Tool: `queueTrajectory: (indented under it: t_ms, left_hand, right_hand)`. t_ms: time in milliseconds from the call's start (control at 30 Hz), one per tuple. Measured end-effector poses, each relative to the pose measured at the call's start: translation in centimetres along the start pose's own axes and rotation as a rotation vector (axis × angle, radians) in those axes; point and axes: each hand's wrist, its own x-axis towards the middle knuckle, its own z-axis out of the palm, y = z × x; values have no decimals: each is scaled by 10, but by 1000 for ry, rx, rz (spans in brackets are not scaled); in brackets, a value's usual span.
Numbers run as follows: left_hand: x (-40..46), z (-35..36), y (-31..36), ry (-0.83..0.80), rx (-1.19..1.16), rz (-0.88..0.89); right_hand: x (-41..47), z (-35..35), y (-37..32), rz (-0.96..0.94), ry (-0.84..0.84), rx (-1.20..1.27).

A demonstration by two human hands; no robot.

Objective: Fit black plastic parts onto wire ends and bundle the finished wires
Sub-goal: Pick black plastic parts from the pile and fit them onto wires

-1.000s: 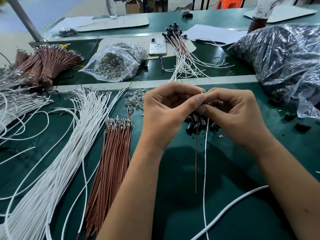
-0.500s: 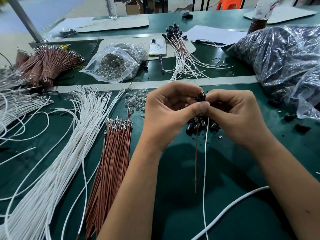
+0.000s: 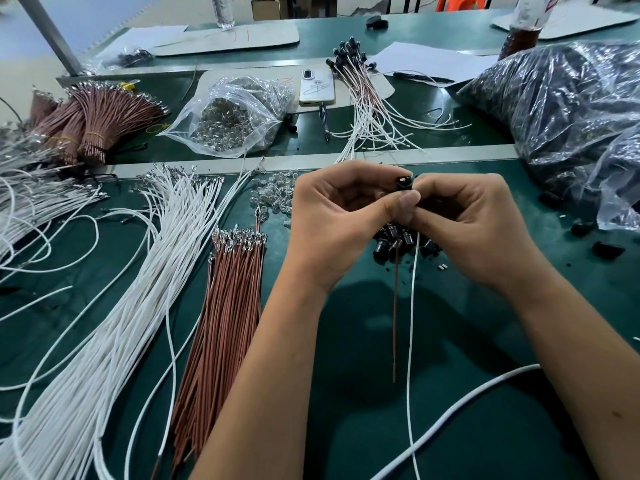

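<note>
**Both hands closed on one black plastic part above the green mat**

We start with the green work mat (image 3: 433,393), which carries everything. At its far right we see a big clear bag of black plastic parts (image 3: 568,109), slumped over the mat's edge. Along the left runs a long sheaf of white wires (image 3: 114,327), their metal terminals pointing away from us, and just right of it lies a flat bundle of brown wires (image 3: 221,327), terminals likewise at the far end. Further back on the left we find tied bunches of brown wires (image 3: 93,119), then a clear bag of small glassy pieces (image 3: 232,119), and a fan of finished wires (image 3: 363,98) with black caps on their far ends. A white phone (image 3: 317,86) lies between that bag and the fan.

In the middle we have the two hands, meeting fingertip to fingertip. The left hand (image 3: 332,220) is curled, thumb pressed across toward the right hand. The right hand (image 3: 474,223) is curled too. Together they pinch a single black plastic part (image 3: 403,183), raised above the mat and showing just over the fingertips. From the same grip one brown wire (image 3: 394,313) and one white wire (image 3: 410,341) hang down toward us.

Under the fingers sits a small heap of loose black parts (image 3: 398,240), and a scatter of clear pieces (image 3: 273,195) lies just left of the left hand.
</note>
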Motion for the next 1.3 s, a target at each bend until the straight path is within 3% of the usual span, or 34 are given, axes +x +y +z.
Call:
queueTrajectory:
  t_ms: [900, 1300]
  left_hand:
    - [-1, 2, 3, -90, -22, 68]
    - [0, 1, 0, -43, 125, 18]
  right_hand:
    - [4, 0, 0, -122, 90, -3]
    - [4, -3, 9, -146, 92, -152]
